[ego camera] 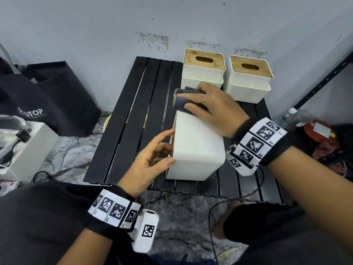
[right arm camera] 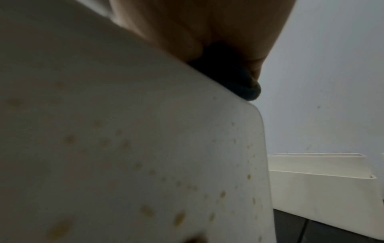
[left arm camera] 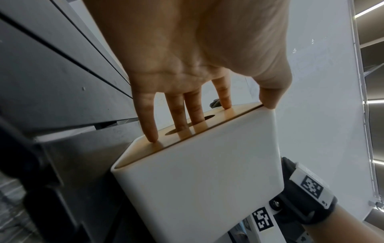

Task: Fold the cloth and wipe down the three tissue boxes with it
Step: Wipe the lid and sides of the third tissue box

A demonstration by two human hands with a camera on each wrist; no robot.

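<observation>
1. Lying on its side near the front edge of the black slatted table (ego camera: 133,115), the white tissue box (ego camera: 196,148) could skid or roll on the slats if the wiping push outruns the bracing hand; that is a judgement, as is the guess that the first of three boxes is in hand.
2. Standing upright at the table's back edge by the wall, the second tissue box (ego camera: 203,71) and third tissue box (ego camera: 250,79) sit close enough that a long stroke might knock one.
3. Bracing the box, the left hand (ego camera: 152,159) is spread with straight fingers (left arm camera: 150,129) on the wooden lid (left arm camera: 234,112) and the thumb at the box's corner; two fingers lie by the lid's slot and might slip in.
4. Gripping the folded dark cloth (ego camera: 182,101), the right hand (ego camera: 210,104) presses it on the box's far upper edge; the wad could unfold under a loose grip.
5. Hidden: the box's underside and far end. Small yellowish specks (right arm camera: 178,218) show blurred on one white face, their nature unclear, and much of the cloth is covered by the fingers.
</observation>
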